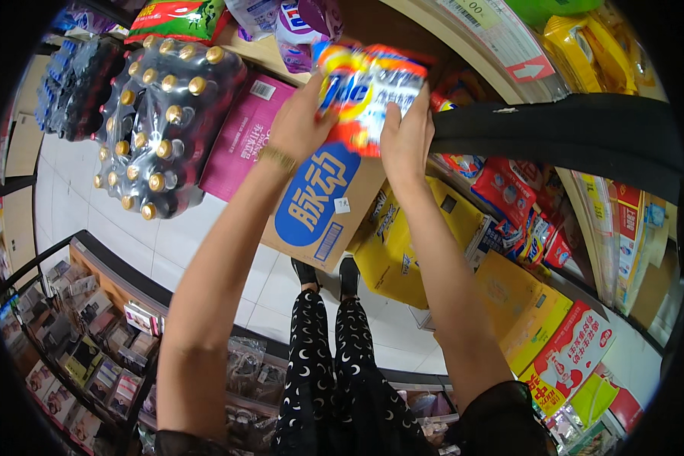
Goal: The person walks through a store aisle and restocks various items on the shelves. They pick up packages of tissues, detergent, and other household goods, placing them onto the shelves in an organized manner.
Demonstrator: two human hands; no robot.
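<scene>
Both my hands hold up a red, orange and white plastic bag of Tide laundry detergent [365,97], slightly blurred. My left hand [299,119], with a gold-coloured bracelet at the wrist, grips the bag's left edge. On the right edge, my right hand [407,137] has its thumb over the front. Under the bag stands a brown cardboard carton [353,222] with a blue oval print. A purple detergent bag [308,28] lies on the shelf just beyond. More red detergent bags [507,191] fill a lower shelf at the right.
Shrink-wrapped dark bottles [154,125] and a magenta carton [248,131] stand at the left. Yellow cartons [422,245] are beside the brown one. A black strap-like band [553,128] crosses the right. Racks of small packaged goods [97,342] are at lower left. My feet are on white tiles.
</scene>
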